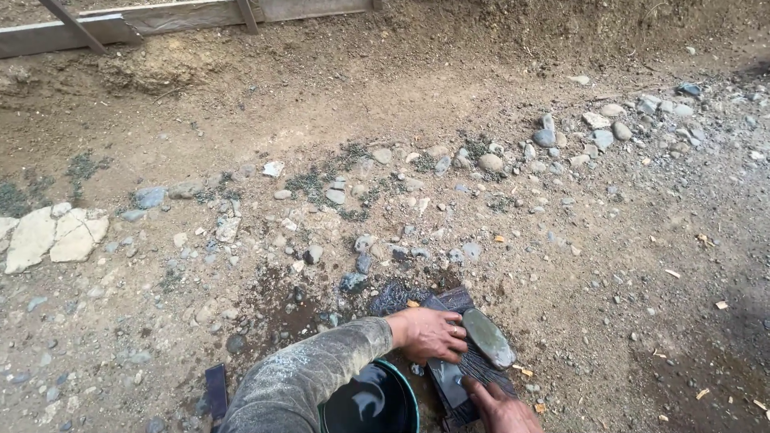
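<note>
— Where is the stone?

— Low in the frame, right of centre: a smooth, flat, grey-green oval stone (488, 337) lies on a dark slab (449, 377) set on the ground. The left hand (429, 333) rests against its left edge, fingers pressed together and curled over the slab. The right hand (501, 409) enters at the bottom edge, fingers together on the slab; whether it pinches anything, I cannot tell.

— What crowds them?

— A dark round basin with a teal rim (377, 401) sits just left of the slab, under the dusty grey sleeve (309, 377). Wet dark rocks (393, 297) lie just above.

— And beyond?

— Dry brown dirt strewn with rounded grey pebbles (545, 138), pale flat stones (56, 234) at mid-left, weathered wooden boards (160, 20) along the upper left.
</note>
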